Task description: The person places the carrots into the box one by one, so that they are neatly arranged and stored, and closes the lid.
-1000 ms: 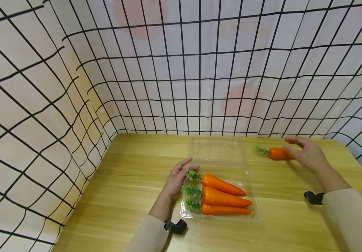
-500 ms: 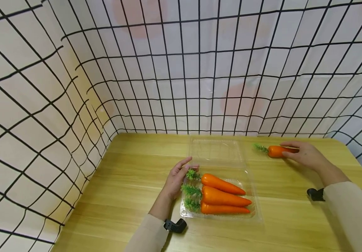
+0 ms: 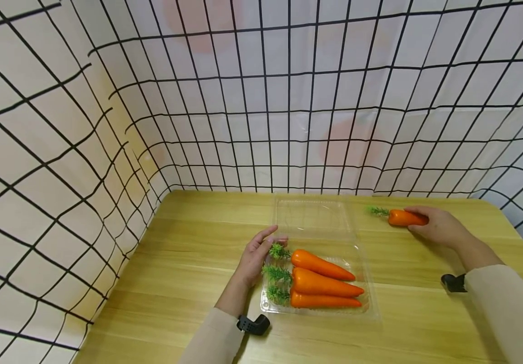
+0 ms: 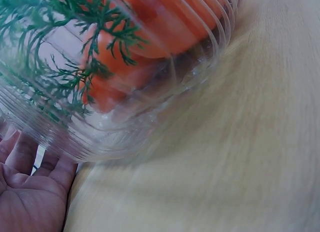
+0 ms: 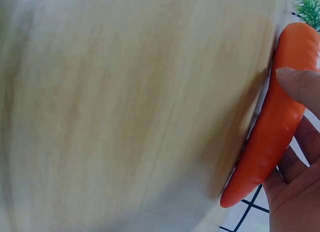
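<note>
At the back right of the table, my right hand (image 3: 439, 227) grips an orange carrot (image 3: 402, 218) with a feathery green top pointing left. The right wrist view shows the thumb laid across the carrot (image 5: 272, 122) and the other fingers behind it. My left hand (image 3: 251, 260) rests against the left side of a clear plastic clamshell box (image 3: 366, 303), its fingers extended along the wall. In the left wrist view those fingers (image 4: 57, 167) meet the ribbed plastic. Three carrots (image 3: 320, 283) lie side by side in the box, green tops to the left.
The box's clear lid (image 3: 311, 217) lies folded back flat behind it. A wooden table (image 3: 198, 253) carries everything. White walls with a black grid (image 3: 289, 126) rise along the back and sides.
My right hand has closed its fingers and thumb round the single carrot, which has shifted slightly. The left hand and the box stay where they were.
</note>
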